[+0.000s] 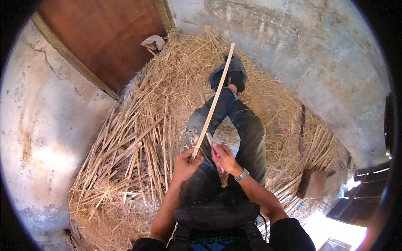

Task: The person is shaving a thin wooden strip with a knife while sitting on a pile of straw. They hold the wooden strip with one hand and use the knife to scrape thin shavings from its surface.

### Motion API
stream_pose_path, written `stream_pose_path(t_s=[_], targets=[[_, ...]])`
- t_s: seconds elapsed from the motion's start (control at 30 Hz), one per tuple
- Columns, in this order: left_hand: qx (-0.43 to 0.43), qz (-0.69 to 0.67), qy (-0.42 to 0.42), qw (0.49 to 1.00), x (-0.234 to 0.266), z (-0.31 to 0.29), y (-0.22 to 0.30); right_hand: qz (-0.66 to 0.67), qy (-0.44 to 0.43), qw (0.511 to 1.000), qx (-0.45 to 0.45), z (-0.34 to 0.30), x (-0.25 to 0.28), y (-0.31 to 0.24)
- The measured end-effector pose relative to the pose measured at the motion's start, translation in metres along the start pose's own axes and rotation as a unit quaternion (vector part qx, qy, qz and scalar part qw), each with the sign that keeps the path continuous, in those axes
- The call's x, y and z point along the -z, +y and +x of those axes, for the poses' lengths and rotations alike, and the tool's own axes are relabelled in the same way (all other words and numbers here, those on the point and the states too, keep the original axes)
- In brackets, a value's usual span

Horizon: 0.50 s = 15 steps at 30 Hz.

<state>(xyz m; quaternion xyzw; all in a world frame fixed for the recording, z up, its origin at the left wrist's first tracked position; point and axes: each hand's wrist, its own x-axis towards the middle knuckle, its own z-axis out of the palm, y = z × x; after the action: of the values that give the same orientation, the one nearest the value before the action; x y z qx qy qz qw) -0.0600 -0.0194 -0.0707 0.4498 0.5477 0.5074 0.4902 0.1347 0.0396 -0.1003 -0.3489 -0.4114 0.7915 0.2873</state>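
Observation:
A long pale strip, which looks like split bamboo (215,98), slants up and away over my legs. Its near end sits in my left hand (186,165), with the fingers closed around it. Thin curled shavings (189,141) lie by that hand, on the knee of my jeans. My right hand (225,158) is wrapped round a knife (209,138) whose pink handle shows below the fingers. The blade points up and away, close beside the strip; whether it touches the strip I cannot tell.
Many split strips (140,144) lie in a loose pile on my left, with more on the right. Shavings (180,62) cover the floor around my crossed feet. A brick (312,184) rests at the right. A brown door (100,37) and pale walls (289,42) enclose the space.

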Motion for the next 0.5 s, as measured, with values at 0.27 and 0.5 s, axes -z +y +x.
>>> stream_pose_path(t_s=[0.27,0.5], targets=[[-0.073,0.151,-0.009,0.986,-0.008,-0.004,0.025,-0.295,0.091,0.923,0.231,0.009,-0.02,-0.038],[-0.101,0.281,0.038,0.954,-0.02,-0.007,0.041,-0.438,0.105,0.849,0.276,0.0,-0.035,-0.058]])
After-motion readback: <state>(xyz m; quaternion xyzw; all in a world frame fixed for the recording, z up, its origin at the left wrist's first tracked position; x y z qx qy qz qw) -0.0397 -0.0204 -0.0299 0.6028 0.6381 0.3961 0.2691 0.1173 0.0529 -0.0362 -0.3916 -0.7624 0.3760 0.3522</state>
